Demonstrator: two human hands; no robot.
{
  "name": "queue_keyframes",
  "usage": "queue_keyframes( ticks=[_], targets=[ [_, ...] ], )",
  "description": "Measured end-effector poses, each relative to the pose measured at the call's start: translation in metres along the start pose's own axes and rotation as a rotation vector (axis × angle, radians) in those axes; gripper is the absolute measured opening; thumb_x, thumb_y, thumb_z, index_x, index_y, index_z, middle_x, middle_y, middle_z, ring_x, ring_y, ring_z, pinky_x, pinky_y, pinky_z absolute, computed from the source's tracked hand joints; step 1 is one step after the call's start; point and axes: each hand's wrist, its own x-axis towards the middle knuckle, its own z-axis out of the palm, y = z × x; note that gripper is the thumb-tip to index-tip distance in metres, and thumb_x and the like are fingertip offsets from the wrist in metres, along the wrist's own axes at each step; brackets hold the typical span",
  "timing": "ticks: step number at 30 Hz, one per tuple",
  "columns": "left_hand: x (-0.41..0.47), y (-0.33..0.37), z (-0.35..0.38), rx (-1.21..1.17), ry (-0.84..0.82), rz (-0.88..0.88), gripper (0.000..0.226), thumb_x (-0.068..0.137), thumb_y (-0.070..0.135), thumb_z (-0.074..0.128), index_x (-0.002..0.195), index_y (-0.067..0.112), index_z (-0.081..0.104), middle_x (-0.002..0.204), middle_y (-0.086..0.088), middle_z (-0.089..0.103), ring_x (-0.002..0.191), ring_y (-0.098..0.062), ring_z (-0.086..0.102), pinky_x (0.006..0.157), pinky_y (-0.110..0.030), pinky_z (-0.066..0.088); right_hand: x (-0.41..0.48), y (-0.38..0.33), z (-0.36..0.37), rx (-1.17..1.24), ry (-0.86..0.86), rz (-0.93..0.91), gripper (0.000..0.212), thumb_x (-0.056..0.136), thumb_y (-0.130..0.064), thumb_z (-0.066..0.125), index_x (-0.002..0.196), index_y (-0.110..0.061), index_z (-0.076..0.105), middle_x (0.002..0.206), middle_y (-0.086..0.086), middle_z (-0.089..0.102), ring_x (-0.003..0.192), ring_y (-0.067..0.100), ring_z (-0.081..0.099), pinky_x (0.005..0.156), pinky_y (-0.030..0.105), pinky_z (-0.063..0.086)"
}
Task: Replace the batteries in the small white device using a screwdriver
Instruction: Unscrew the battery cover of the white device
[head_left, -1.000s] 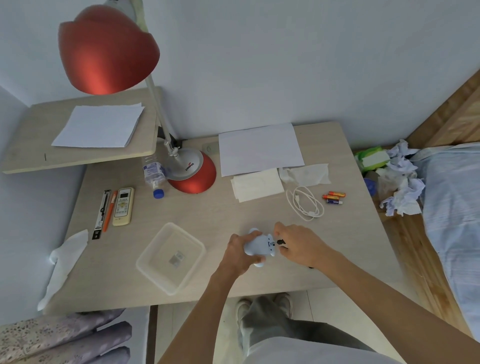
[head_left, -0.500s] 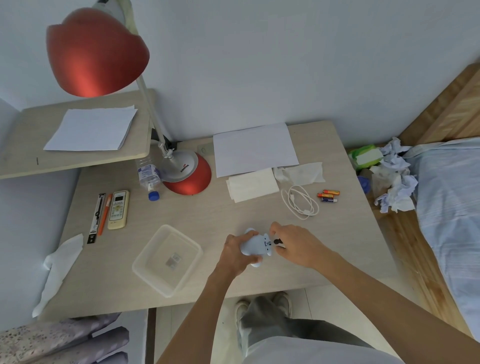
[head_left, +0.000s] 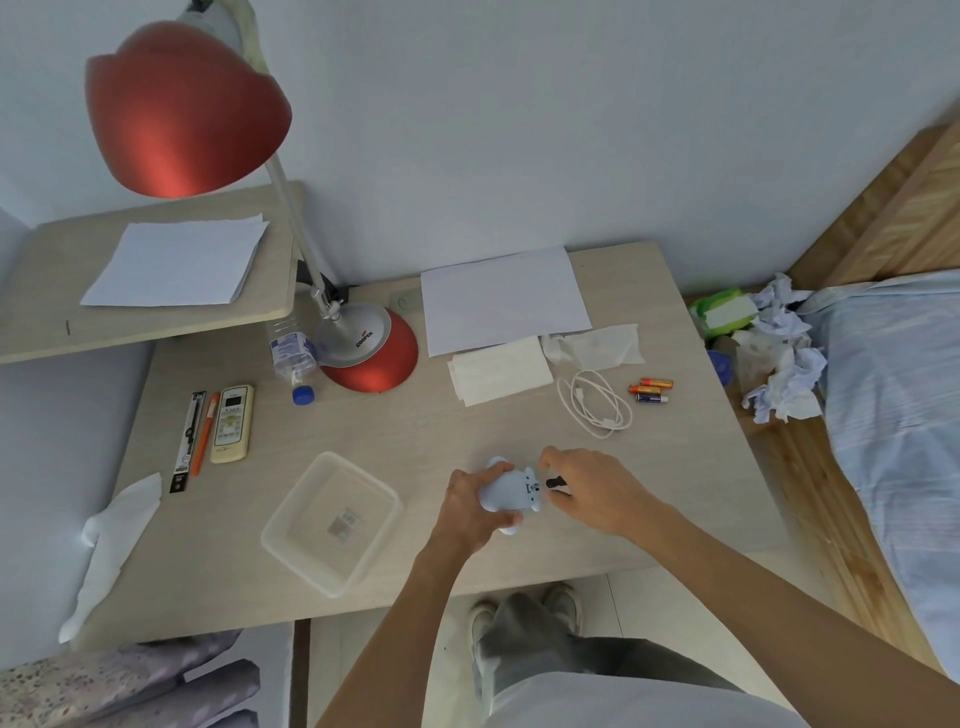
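Table (head_left: 415, 441) near edge: left hand (head_left: 467, 506) grips one white device (head_left: 506, 491) | right hand (head_left: 597, 493) pinches one screwdriver (head_left: 556, 483) against it | lamp base (head_left: 363, 338) reads COOPER | three batteries (head_left: 650, 391) by right edge

This is a bedroom in a home. A bed (head_left: 893, 415) with a blue sheet stands right beside a small wooden desk (head_left: 415, 431) by the wall (head_left: 519, 130). On the desk are a red lamp (head_left: 182, 114), a remote control (head_left: 232, 423), a water bottle (head_left: 292, 353) and paper (head_left: 504, 301). Crumpled tissues (head_left: 779, 364) lie by the bed.
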Motion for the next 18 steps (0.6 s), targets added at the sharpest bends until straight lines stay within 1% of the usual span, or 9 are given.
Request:
queue_keyframes(
  ticks=[1, 2, 5, 7, 10, 12, 15, 16, 18],
  targets=[
    [-0.0003, 0.0000, 0.0001, 0.003, 0.001, 0.000, 0.075, 0.077, 0.032, 0.092, 0.143, 0.041, 0.059, 0.122, -0.004, 0.045, 0.115, -0.024, 0.048, 0.103, -0.040, 0.052, -0.0011, 0.0003, 0.0006, 0.002, 0.011, -0.011, 0.024, 0.098, -0.027, 0.060, 0.121, -0.021, 0.055, 0.099, 0.001, 0.070, 0.084, 0.025, 0.068, 0.073, 0.043, 0.057],
    [0.0000, -0.0004, 0.0004, 0.006, 0.003, 0.000, 0.076, 0.077, 0.033, 0.093, 0.144, 0.042, 0.058, 0.122, -0.004, 0.045, 0.115, -0.025, 0.048, 0.103, -0.040, 0.053, -0.0018, 0.0006, 0.0010, -0.001, 0.018, -0.018, 0.023, 0.098, -0.026, 0.060, 0.121, -0.022, 0.055, 0.098, 0.000, 0.070, 0.083, 0.025, 0.068, 0.072, 0.042, 0.057],
    [0.0013, -0.0014, 0.0008, 0.020, 0.000, 0.001, 0.077, 0.075, 0.035, 0.093, 0.143, 0.044, 0.058, 0.122, -0.003, 0.046, 0.116, -0.025, 0.051, 0.102, -0.040, 0.054, -0.0018, 0.0025, 0.0039, -0.040, 0.015, -0.023, 0.012, 0.099, -0.025, 0.058, 0.110, -0.023, 0.060, 0.096, -0.001, 0.071, 0.081, 0.021, 0.068, 0.071, 0.038, 0.057],
    [0.0026, -0.0014, 0.0007, 0.028, -0.006, 0.001, 0.078, 0.074, 0.035, 0.093, 0.143, 0.044, 0.058, 0.123, -0.003, 0.047, 0.119, -0.027, 0.053, 0.101, -0.040, 0.055, -0.0013, 0.0028, 0.0047, -0.046, 0.019, -0.013, 0.008, 0.098, -0.027, 0.058, 0.103, -0.022, 0.062, 0.094, -0.001, 0.070, 0.080, 0.020, 0.068, 0.071, 0.037, 0.057],
    [0.0029, 0.0009, 0.0002, 0.029, -0.005, -0.007, 0.078, 0.075, 0.034, 0.093, 0.144, 0.041, 0.058, 0.125, -0.004, 0.047, 0.120, -0.028, 0.052, 0.101, -0.040, 0.055, -0.0008, 0.0044, 0.0065, -0.046, 0.021, 0.012, 0.017, 0.100, -0.035, 0.058, 0.094, -0.020, 0.062, 0.089, -0.001, 0.067, 0.077, 0.019, 0.064, 0.069, 0.033, 0.053],
    [0.0023, 0.0013, 0.0005, 0.033, -0.002, -0.009, 0.078, 0.076, 0.034, 0.093, 0.146, 0.040, 0.057, 0.126, -0.004, 0.046, 0.121, -0.027, 0.050, 0.102, -0.039, 0.053, -0.0014, 0.0052, 0.0070, -0.024, 0.025, 0.014, 0.019, 0.101, -0.038, 0.060, 0.101, -0.019, 0.064, 0.094, -0.001, 0.067, 0.081, 0.019, 0.066, 0.072, 0.034, 0.055],
    [0.0022, -0.0008, 0.0001, 0.007, -0.005, 0.000, 0.077, 0.075, 0.034, 0.094, 0.143, 0.042, 0.059, 0.125, -0.004, 0.047, 0.119, -0.027, 0.051, 0.100, -0.037, 0.052, -0.0030, 0.0067, 0.0076, -0.015, 0.034, 0.002, 0.026, 0.099, -0.032, 0.061, 0.122, -0.021, 0.061, 0.107, 0.000, 0.068, 0.090, 0.023, 0.069, 0.078, 0.040, 0.058],
    [0.0025, -0.0014, -0.0004, -0.002, -0.004, 0.004, 0.077, 0.074, 0.034, 0.094, 0.142, 0.044, 0.059, 0.124, -0.005, 0.048, 0.118, -0.027, 0.052, 0.100, -0.037, 0.053, -0.0033, 0.0074, 0.0077, -0.024, 0.037, -0.001, 0.026, 0.099, -0.029, 0.061, 0.124, -0.022, 0.061, 0.107, -0.001, 0.067, 0.089, 0.023, 0.068, 0.077, 0.040, 0.057],
    [0.0017, -0.0004, -0.0013, 0.003, -0.005, -0.006, 0.077, 0.075, 0.034, 0.093, 0.143, 0.044, 0.059, 0.124, -0.005, 0.047, 0.119, -0.027, 0.051, 0.100, -0.038, 0.052, -0.0041, 0.0084, 0.0081, -0.043, 0.045, -0.008, 0.018, 0.099, -0.026, 0.059, 0.117, -0.024, 0.062, 0.103, -0.002, 0.068, 0.085, 0.021, 0.067, 0.074, 0.038, 0.057]
  ],
)
